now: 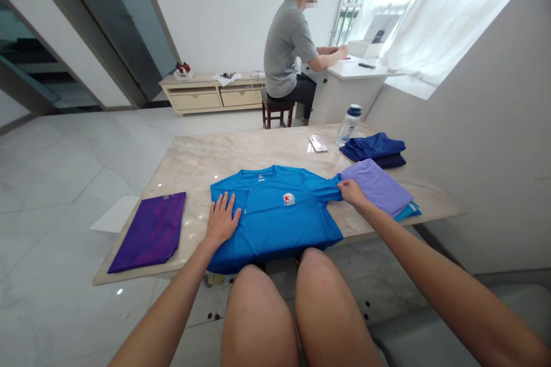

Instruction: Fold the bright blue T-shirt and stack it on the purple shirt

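A bright blue T-shirt [275, 223] lies spread on the marble-patterned table, its collar facing away from me and its lower edge hanging over the near side. My left hand [222, 221] rests flat on the shirt's left side, fingers spread, where the left sleeve is folded inward over the body. With fingers pinched, my right hand [352, 191] holds the end of the other sleeve, which sticks out to the right. A small round badge with a red star shows on the chest. Close by my right hand lies folded lavender clothing [379, 186] on top of a light blue piece.
A folded purple garment [148, 232] lies at the table's left end. Toward the back right are dark blue clothing [376, 148], a clear water bottle [348, 126] and a phone [318, 143]. Beyond the table [198, 152], a person [286, 46] sits on a stool at a white desk.
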`<state>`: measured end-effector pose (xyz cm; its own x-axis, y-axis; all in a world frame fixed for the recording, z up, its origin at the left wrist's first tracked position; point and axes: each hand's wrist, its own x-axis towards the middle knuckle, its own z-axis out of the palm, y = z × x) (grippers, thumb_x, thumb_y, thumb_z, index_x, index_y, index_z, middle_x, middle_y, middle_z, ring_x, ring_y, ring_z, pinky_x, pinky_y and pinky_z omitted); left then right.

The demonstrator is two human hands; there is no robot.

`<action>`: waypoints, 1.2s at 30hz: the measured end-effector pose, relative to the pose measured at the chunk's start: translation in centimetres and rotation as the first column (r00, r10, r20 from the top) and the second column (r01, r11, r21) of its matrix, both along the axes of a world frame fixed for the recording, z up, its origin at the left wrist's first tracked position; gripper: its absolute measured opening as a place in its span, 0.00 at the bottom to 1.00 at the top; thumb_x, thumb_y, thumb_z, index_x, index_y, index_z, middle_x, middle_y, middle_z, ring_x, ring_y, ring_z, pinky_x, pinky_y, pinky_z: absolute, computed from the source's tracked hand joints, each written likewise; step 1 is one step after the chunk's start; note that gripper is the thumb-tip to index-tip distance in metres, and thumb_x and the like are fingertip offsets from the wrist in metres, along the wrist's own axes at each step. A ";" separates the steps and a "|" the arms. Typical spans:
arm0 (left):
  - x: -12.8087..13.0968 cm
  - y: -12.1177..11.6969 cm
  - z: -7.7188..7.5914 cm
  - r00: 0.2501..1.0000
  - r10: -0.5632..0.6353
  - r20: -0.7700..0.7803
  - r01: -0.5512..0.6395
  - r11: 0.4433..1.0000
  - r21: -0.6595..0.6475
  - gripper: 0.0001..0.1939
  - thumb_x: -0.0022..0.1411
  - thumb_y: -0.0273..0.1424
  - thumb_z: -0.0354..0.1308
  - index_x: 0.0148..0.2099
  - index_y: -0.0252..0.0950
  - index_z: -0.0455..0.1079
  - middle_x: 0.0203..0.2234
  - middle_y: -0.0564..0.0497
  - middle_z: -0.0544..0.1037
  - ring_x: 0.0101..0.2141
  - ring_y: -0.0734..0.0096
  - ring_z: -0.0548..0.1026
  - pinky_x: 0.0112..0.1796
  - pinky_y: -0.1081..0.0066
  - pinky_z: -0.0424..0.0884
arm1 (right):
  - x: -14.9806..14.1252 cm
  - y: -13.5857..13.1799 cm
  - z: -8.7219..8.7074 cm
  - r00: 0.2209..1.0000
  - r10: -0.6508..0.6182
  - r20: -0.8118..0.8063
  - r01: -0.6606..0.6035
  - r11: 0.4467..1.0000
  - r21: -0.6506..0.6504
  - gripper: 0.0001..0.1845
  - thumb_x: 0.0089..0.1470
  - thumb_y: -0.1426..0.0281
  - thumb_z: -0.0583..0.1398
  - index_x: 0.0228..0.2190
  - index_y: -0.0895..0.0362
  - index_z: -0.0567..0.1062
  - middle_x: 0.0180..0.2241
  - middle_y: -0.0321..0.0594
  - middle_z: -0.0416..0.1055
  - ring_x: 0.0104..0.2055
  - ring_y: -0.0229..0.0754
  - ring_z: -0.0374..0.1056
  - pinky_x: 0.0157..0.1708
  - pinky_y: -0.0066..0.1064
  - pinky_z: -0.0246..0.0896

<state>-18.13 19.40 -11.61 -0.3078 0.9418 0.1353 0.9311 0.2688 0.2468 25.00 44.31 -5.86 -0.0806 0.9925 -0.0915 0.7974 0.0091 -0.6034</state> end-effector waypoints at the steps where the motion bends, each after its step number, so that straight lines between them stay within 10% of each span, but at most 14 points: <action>1: 0.5 -0.7 -0.2 1.000 -0.007 0.005 0.007 1.000 0.017 0.36 0.77 0.45 0.48 0.80 0.35 0.61 0.79 0.37 0.58 0.78 0.42 0.56 0.75 0.39 0.51 | 0.6 -0.6 0.2 0.999 -0.014 -0.035 0.013 0.998 -0.054 0.10 0.70 0.65 0.59 0.36 0.56 0.76 0.29 0.46 0.78 0.37 0.53 0.79 0.35 0.38 0.76; 8: 2.2 -3.0 -0.4 0.999 -0.006 0.047 0.003 0.998 0.058 0.36 0.78 0.47 0.48 0.80 0.36 0.63 0.79 0.40 0.58 0.78 0.44 0.56 0.76 0.41 0.50 | 0.4 -2.1 1.3 0.990 -0.120 -0.070 0.097 0.960 -0.262 0.15 0.70 0.59 0.63 0.32 0.54 0.73 0.24 0.43 0.76 0.31 0.50 0.78 0.31 0.39 0.76; 14: 2.5 -2.8 -0.3 0.995 -0.001 0.095 -0.009 0.994 0.109 0.34 0.79 0.43 0.44 0.78 0.36 0.65 0.78 0.40 0.62 0.77 0.46 0.58 0.77 0.43 0.49 | -0.9 -1.2 2.2 0.995 -0.042 0.096 0.051 0.994 -0.095 0.15 0.66 0.60 0.65 0.29 0.53 0.75 0.24 0.42 0.74 0.40 0.56 0.79 0.40 0.40 0.74; 22: 2.6 -2.7 -0.3 0.994 -0.008 0.108 -0.005 0.993 0.120 0.33 0.79 0.43 0.44 0.78 0.37 0.66 0.78 0.42 0.63 0.77 0.47 0.58 0.77 0.44 0.50 | -4.8 -4.2 4.9 0.821 0.191 0.538 -0.287 0.953 0.100 0.19 0.77 0.61 0.53 0.54 0.58 0.79 0.44 0.59 0.82 0.49 0.62 0.80 0.48 0.42 0.68; 31: 3.2 -3.0 0.1 0.992 -0.009 0.123 -0.006 0.992 0.125 0.32 0.79 0.41 0.46 0.77 0.37 0.67 0.77 0.40 0.64 0.77 0.44 0.58 0.76 0.42 0.49 | -10.4 -7.0 5.0 0.802 0.592 -0.082 -0.597 0.787 -0.154 0.19 0.78 0.61 0.52 0.49 0.56 0.81 0.36 0.42 0.84 0.29 0.45 0.80 0.33 0.32 0.71; 36: 0.5 -1.9 1.5 0.988 -0.016 0.155 -0.013 0.983 0.186 0.25 0.80 0.40 0.46 0.68 0.36 0.73 0.67 0.37 0.75 0.68 0.45 0.70 0.72 0.44 0.59 | -9.2 -1.8 3.6 0.828 0.551 0.106 -0.554 0.833 -0.002 0.11 0.68 0.75 0.60 0.43 0.58 0.84 0.42 0.45 0.85 0.40 0.47 0.81 0.47 0.33 0.72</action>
